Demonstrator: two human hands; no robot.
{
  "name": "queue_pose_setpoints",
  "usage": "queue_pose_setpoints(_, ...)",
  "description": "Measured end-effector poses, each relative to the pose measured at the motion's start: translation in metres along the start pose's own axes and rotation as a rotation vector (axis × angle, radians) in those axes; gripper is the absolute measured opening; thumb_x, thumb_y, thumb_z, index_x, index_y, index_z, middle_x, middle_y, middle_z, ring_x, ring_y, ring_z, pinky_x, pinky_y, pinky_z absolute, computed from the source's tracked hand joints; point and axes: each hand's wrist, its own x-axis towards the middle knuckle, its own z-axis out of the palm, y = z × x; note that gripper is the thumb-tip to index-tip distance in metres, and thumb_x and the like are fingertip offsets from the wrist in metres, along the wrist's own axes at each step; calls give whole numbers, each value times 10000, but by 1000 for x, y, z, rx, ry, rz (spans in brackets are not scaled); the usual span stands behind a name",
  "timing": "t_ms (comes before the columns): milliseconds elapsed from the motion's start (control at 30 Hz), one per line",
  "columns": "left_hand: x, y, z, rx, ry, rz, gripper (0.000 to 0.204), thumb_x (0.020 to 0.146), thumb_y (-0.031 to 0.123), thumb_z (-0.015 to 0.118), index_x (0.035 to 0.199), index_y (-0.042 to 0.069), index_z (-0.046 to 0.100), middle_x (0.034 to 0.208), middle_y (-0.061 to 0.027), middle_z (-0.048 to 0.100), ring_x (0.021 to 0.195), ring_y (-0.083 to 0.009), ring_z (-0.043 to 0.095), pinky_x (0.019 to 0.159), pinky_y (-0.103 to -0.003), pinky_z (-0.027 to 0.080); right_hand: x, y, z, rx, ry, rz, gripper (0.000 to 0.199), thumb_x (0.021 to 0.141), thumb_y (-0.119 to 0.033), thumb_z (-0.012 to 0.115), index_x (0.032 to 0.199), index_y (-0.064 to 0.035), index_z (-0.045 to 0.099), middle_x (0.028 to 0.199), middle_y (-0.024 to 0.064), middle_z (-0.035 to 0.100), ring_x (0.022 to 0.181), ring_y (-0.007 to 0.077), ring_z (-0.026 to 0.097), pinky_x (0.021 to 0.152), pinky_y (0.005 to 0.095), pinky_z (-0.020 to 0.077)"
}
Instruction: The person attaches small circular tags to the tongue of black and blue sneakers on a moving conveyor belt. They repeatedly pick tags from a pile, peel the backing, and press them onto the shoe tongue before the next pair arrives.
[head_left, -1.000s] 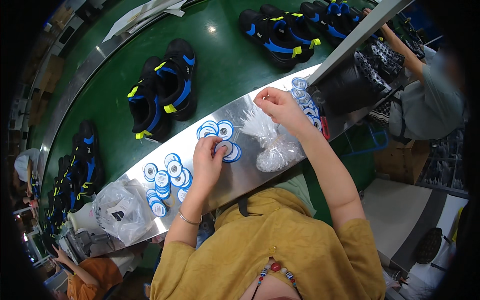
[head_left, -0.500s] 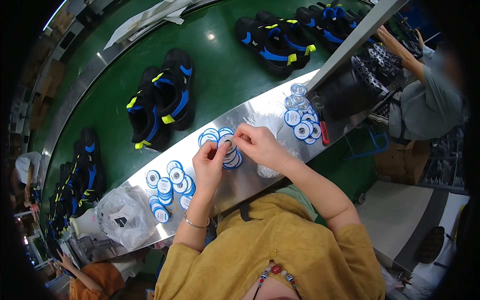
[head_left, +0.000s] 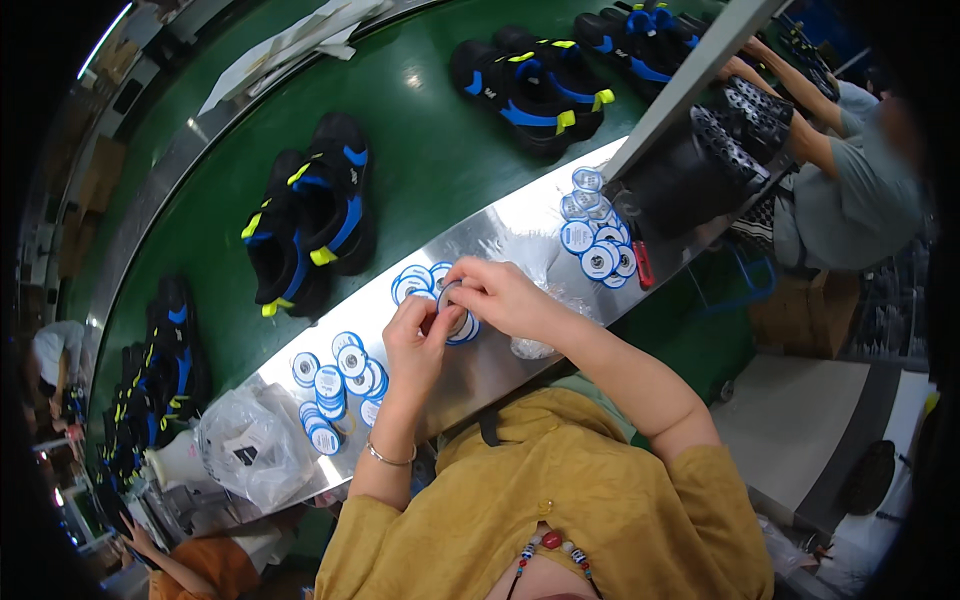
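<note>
Two hands are meeting over the steel ledge (head_left: 500, 235). Left of them, a clear plastic bag (head_left: 250, 445) is lying crumpled, its contents unclear. The left hand (head_left: 415, 345) and right hand (head_left: 495, 295) are both pinching one round white-and-blue sticker disc (head_left: 452, 305), fingertips clamped on its rim, just above the ledge.

I see black-and-blue shoes (head_left: 310, 235) paired on the green conveyor belt (head_left: 420, 130). A crumpled plastic bag (head_left: 250, 450) lies at the steel shelf's (head_left: 500, 225) left end, and a co-worker's arm (head_left: 800, 110) reaches in upper right.
</note>
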Motion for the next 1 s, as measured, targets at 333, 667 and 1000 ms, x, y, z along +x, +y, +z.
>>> queue_pose_setpoints(333,-8,-36,8,253,-64,133,97,844,27,675,898,-28,615,856,-122,580,757,-252,552,687,-329,473,6,12,-23,-198,-1,-166,167,769,-121,631,862,16,656,770,186,671,702,322,654,627,394,505)
queue_pose_setpoints(667,4,9,7,-303,-72,-52,135,960,105,597,972,-29,597,853,-40,594,729,-98,516,635,-214,424,-11,-11,-9,-632,-32,-316,168,814,-128,607,878,15,546,685,213,629,685,410,642,608,478,499)
queue_pose_setpoints(1000,1,8,20,-49,103,67,154,969,95,579,881,-26,541,771,-50,573,681,-102,520,597,-235,441,-12,-4,-13,-319,-19,-288,155,877,-104,545,957,29,553,778,227,631,758,400,622,666,473,468)
